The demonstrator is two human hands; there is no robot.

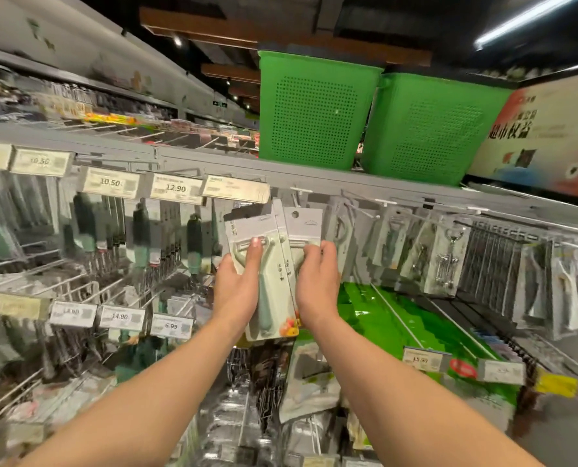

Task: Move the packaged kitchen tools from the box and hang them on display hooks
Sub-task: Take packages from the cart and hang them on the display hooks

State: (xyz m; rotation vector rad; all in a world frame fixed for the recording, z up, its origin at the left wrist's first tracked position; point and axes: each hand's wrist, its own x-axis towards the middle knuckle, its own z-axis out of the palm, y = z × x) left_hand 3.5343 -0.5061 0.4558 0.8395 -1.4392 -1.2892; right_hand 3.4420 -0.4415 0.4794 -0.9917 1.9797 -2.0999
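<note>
My left hand (238,284) grips a carded pale-green peeler package (269,284), thumb across its front, tilted slightly left. Beside it, my right hand (316,278) holds a second peeler package (302,227) whose card has a round hang hole at the top. Both packages are raised in front of the grey hook rail (314,178), close to a white display hook (301,192). Whether either card is on a hook is unclear. The box is out of view.
Two green perforated baskets (314,112) stand on the top shelf above the rail. Price tags (176,188) line the rail to the left, with hung knives below. More hung peelers and openers (446,261) fill the hooks to the right. Lower hooks and shelves hold packaged goods.
</note>
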